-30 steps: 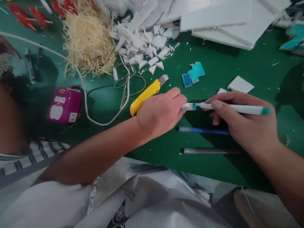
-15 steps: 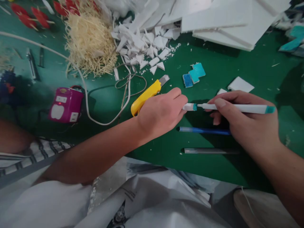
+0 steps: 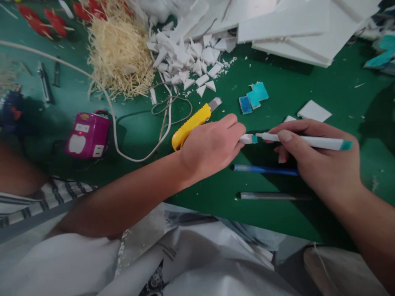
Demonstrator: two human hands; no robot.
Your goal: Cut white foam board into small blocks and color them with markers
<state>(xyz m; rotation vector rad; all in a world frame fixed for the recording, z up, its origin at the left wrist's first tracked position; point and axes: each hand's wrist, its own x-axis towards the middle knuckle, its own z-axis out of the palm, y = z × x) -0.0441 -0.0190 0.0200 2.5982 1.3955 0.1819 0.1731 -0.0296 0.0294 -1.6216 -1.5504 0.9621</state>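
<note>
My left hand (image 3: pixel 212 139) is closed, pinching a small white foam piece (image 3: pixel 246 139) whose right end is coloured teal. In my right hand (image 3: pixel 324 156) lies a white marker (image 3: pixel 324 142) with a teal back end, held like a pen. Its tip points left and is close to the teal end of the piece; whether they touch I cannot tell. A yellow utility knife (image 3: pixel 193 125), blade out, lies partly behind my left hand. Below the marker rest a blue pen (image 3: pixel 262 169) and a grey pen (image 3: pixel 274 196). Turquoise foam pieces (image 3: pixel 257 94) and a blue one (image 3: pixel 245 105) lie beyond my hands.
White foam scraps (image 3: pixel 200 57) and stacked foam sheets (image 3: pixel 286 24) lie at the back, beside a heap of thin wooden sticks (image 3: pixel 121 53). A purple power adapter (image 3: pixel 88 135) and a white cable (image 3: pixel 112 111) are on the left. Another person's arm (image 3: pixel 18 168) shows at the left edge.
The marker has shifted slightly left and its back end has tilted down a little. The view has moved slightly; my left hand still pinches the piece.
</note>
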